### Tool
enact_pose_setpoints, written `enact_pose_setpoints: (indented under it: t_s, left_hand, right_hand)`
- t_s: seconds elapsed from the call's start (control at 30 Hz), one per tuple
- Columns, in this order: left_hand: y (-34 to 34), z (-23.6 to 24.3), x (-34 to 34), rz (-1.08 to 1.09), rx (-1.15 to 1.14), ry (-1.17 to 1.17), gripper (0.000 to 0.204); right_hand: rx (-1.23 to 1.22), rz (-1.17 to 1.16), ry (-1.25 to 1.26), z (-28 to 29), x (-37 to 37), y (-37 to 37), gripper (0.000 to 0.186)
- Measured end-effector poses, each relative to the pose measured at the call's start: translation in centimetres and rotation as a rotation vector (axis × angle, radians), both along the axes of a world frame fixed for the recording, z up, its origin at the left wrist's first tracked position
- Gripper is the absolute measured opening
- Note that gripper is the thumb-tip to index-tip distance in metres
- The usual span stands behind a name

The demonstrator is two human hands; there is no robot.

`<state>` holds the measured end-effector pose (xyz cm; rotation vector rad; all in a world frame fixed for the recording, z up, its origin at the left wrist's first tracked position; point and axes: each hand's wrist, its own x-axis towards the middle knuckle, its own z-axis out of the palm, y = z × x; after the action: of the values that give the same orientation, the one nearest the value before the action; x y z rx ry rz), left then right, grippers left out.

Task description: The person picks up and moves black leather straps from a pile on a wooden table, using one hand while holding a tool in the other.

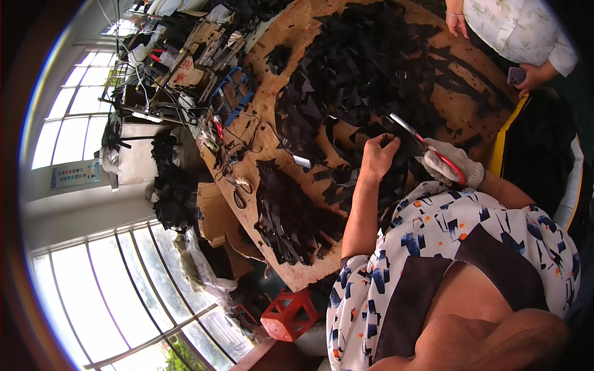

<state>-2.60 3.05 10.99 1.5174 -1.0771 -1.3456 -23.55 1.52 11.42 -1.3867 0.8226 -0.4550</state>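
Note:
My bare left hand (378, 156) is closed, thumb and fingertips pinched together on a piece of black fabric (409, 147). In my right hand (461, 162), which wears a whitish knit glove, is a pair of scissors (403, 123) with red handles. Its blades point up and to the left, just beyond the black fabric, and look nearly together. Past both hands, a large heap of black fabric pieces (356, 62) covers much of the wooden table (272, 123). Left of my left hand lies a fanned stack of black strips (288, 216).
A dark cord with a white tag (302, 162) runs over the table's left side, near a blue frame (232, 93). At right stands a yellow-edged container (507, 133) with black material. Another person's hand (529, 79) holds a phone. A red stool (289, 316) sits below.

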Motion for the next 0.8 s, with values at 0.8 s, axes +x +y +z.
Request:
enact_pose_setpoints:
  t_s: [0.8]
  left_hand:
    - [10.0, 13.4, 9.2, 0.429, -0.838, 0.317, 0.015]
  right_hand:
    - [1.127, -0.109, -0.657, -2.9, -0.5, -2.0, 0.028]
